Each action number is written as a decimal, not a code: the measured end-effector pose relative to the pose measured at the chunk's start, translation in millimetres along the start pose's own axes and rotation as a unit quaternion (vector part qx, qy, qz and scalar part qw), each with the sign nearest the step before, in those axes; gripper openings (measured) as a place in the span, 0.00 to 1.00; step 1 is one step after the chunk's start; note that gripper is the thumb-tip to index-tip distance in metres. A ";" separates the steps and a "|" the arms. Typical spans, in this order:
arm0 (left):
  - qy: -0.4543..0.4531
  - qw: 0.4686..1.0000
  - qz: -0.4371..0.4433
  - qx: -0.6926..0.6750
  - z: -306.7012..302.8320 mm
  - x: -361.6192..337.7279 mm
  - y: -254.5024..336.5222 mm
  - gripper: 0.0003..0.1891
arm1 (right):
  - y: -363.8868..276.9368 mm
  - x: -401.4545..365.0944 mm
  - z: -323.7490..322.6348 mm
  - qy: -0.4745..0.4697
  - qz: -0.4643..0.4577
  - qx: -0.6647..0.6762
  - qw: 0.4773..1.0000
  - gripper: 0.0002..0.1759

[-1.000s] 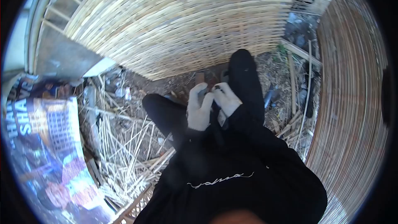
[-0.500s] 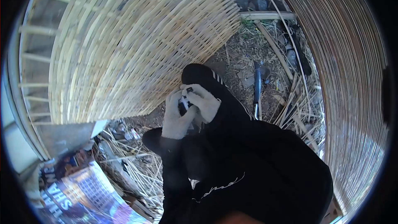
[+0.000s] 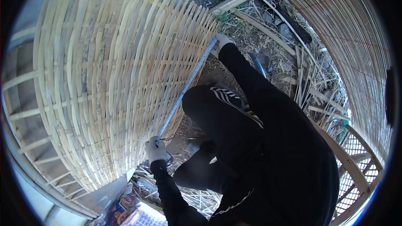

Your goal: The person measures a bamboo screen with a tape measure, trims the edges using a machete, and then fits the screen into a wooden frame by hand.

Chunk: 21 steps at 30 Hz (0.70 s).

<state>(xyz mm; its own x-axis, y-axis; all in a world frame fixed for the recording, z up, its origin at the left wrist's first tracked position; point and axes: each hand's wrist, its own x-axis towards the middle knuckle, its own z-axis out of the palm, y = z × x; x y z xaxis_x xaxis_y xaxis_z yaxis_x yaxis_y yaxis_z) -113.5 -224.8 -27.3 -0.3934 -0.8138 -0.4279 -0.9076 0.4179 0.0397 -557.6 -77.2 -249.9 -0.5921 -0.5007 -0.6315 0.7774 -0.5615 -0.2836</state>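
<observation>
A pale measuring tape [image 3: 184,90] is stretched along the edge of a woven bamboo-strip panel [image 3: 104,71]. My left hand [image 3: 157,150], in a light glove, is closed round the dark tape case at the panel's lower corner. At the upper right corner of the panel, my right hand [image 3: 222,44], gloved too, pinches the far end of the tape. The tape runs straight between both hands, above my bent knee.
A rolled reed screen [image 3: 351,37] curves along the right side. Wooden strips [image 3: 268,33], a silver blade-like tool [image 3: 258,63] and cut straw lie on the dirt. At the lower right stands a wooden lattice frame [image 3: 356,171]; a printed sheet [image 3: 142,215] is at the bottom.
My hands, together before, are now far apart, the right one up at the panel's top corner and the left one lower. The tape is now drawn out between them.
</observation>
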 end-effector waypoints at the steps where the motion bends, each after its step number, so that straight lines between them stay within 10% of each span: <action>1: -0.005 1.000 0.002 0.008 9.7 9.4 -8.6 0.16 | 7.0 19.5 -10.8 0.027 -0.001 -0.007 1.000 0.10; 7: -0.155 0.986 -0.029 -0.044 56.0 37.2 2.1 0.15 | 39.5 78.4 -42.9 0.133 -0.035 -0.077 0.987 0.10; 21: 0.001 0.999 -0.010 -0.038 131.8 19.6 39.2 0.16 | 49.3 124.9 -51.5 0.134 -0.050 0.018 0.990 0.08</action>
<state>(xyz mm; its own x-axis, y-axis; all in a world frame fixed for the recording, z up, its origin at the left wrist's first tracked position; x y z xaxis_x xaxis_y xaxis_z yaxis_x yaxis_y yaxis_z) -137.5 -171.1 -153.2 -0.3748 -0.8226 -0.4275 -0.9240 0.3690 0.1001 -582.3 -133.5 -380.0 -0.5835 -0.2519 -0.7721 0.7073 -0.6248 -0.3307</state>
